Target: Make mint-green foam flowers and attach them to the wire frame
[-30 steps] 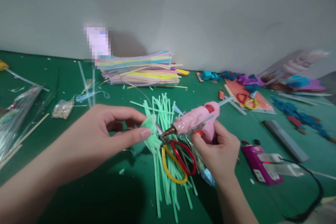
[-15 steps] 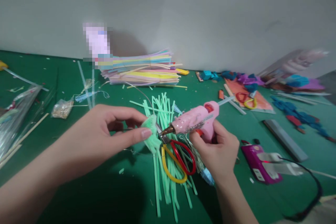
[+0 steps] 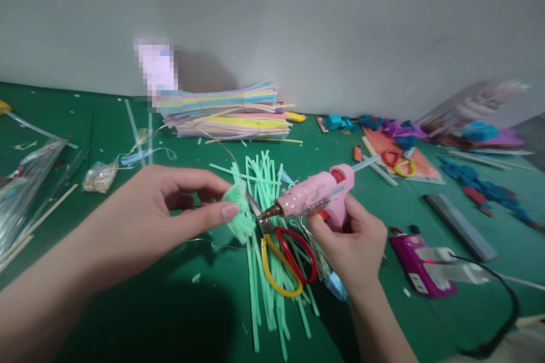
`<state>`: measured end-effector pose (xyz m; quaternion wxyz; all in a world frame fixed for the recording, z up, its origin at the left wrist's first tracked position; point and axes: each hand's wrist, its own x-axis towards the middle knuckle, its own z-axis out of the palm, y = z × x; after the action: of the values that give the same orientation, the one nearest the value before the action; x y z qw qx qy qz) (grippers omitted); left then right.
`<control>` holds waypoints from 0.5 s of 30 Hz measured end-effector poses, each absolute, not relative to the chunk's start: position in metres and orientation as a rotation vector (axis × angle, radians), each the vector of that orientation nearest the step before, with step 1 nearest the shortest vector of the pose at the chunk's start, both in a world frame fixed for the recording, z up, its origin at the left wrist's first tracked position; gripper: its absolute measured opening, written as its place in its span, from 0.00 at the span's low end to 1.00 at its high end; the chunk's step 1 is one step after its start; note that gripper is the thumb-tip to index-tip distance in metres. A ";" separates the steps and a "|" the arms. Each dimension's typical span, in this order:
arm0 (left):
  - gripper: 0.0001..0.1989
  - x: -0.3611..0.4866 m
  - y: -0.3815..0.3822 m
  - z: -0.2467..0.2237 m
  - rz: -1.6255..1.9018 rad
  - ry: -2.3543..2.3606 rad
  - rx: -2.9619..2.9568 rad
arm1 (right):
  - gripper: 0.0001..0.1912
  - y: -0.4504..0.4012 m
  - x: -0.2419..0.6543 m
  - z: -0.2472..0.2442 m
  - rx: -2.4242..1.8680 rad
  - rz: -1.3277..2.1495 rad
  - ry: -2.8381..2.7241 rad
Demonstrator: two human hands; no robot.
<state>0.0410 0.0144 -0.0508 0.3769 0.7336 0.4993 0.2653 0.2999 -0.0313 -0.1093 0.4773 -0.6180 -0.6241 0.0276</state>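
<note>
Between the thumb and fingers of my left hand (image 3: 183,210) is a small fuzzy green pipe-cleaner piece (image 3: 239,212), fanned out in shape. My right hand (image 3: 351,238) grips a pink hot glue gun (image 3: 310,193) by its handle, a clear glue stick poking out of its back. The gun's metal nozzle points left, a short gap away from the green piece. Below lie loose green pipe cleaners (image 3: 272,306), with scissors (image 3: 283,264) with one red and one yellow handle loop resting across them. A light-blue tassel (image 3: 336,285) lies beside my right wrist.
Bundled pastel pipe cleaners (image 3: 238,116) lie along the wall. To the right are a purple power strip (image 3: 421,269) with a black cord, a grey bar (image 3: 460,227) and a second pair of scissors (image 3: 404,167). Plastic sleeves (image 3: 29,187) and a small bag (image 3: 100,176) are at left.
My left hand has drawn the green piece slightly to the left, widening the gap to the nozzle. The glue gun and my right hand stay almost in place.
</note>
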 end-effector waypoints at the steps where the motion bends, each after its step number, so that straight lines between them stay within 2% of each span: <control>1: 0.09 0.041 0.014 -0.051 0.680 1.283 1.874 | 0.17 -0.031 0.300 -0.109 -1.509 0.063 -1.526; 15: 0.07 0.041 0.015 -0.054 0.681 1.250 1.908 | 0.17 -0.032 0.300 -0.110 -1.534 0.030 -1.534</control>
<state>0.0413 0.0147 -0.0543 0.3714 0.7442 0.4876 0.2656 0.3002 -0.0319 -0.1100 0.4670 -0.6252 -0.6252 0.0122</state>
